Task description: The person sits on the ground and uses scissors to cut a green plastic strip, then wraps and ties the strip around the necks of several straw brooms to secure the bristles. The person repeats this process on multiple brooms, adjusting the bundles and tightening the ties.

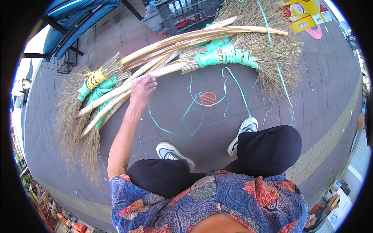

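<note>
My left hand point(143, 86), its fingers curled, is over the pale wooden handle point(167, 70) of a twig broom; whether it grips the handle is unclear. My right hand is out of view. Before me lie several brooms with dry twig heads point(279, 55) to the right and more twig heads point(70, 116) to the left. Green plastic strapping point(208, 59) binds the right-hand bundles, and one on the left also has a yellow binding point(95, 78). Orange-handled scissors point(208, 99) lie on the paving, with loose green strapping point(237, 84) around and across them.
A dark plastic crate point(180, 17) stands behind the brooms beside a grey tub point(153, 21). At the upper left is a blue folding chair or lounger point(75, 26) with a dark frame. Yellow printed cardboard point(303, 17) lies at the upper right. My shoes point(243, 131) rest on the paving point(212, 148).
</note>
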Available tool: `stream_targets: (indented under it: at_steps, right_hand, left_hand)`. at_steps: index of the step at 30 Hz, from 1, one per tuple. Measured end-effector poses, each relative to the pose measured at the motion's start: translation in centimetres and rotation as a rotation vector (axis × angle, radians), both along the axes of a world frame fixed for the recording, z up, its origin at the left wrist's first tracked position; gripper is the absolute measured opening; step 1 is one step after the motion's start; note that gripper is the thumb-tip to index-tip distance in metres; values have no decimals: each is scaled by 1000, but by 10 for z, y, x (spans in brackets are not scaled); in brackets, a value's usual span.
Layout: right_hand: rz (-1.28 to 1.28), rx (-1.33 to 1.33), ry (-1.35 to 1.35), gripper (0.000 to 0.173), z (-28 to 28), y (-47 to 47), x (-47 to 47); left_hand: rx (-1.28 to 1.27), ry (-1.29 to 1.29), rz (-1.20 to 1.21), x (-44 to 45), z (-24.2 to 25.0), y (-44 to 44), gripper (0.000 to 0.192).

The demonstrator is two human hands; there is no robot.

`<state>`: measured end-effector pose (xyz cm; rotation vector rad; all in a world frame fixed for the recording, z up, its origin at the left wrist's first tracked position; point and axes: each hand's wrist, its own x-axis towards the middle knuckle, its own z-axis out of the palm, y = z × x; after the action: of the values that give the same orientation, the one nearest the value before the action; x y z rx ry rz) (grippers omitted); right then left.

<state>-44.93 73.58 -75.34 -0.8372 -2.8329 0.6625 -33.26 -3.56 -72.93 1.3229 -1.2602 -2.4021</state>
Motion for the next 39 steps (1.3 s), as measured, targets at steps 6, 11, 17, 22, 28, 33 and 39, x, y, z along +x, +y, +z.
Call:
stream_targets:
  at_steps: [6,11,17,22,28,33,39]
  right_hand:
    - [-332,-186,-536,25,-3,18,123]
    - [-250,-224,-505,24,-37,-10,94]
    - [4,29,172,27,30,110,-153]
    - [96,549,349,43,218,148,-328]
    - [613,415,-267,16,256,-16,-370]
    - [1054,-9,-541,11,200,-162,-300]
    - [1450,97,-419,19,170,-318,-223]
  left_hand:
    - [25,-16,-56,-11,3,16,14]
    - [35,-62,-49,-7,7,19,17]
    - [35,-25,-14,10,5,11,16]
    - [44,-24,-15,17,1,11,15]
    - [-46,-64,-137,6,8,25,15]
    - [-356,-31,-192,-2,8,22,14]
    - [-1582,-199,-385,3,9,12,36]
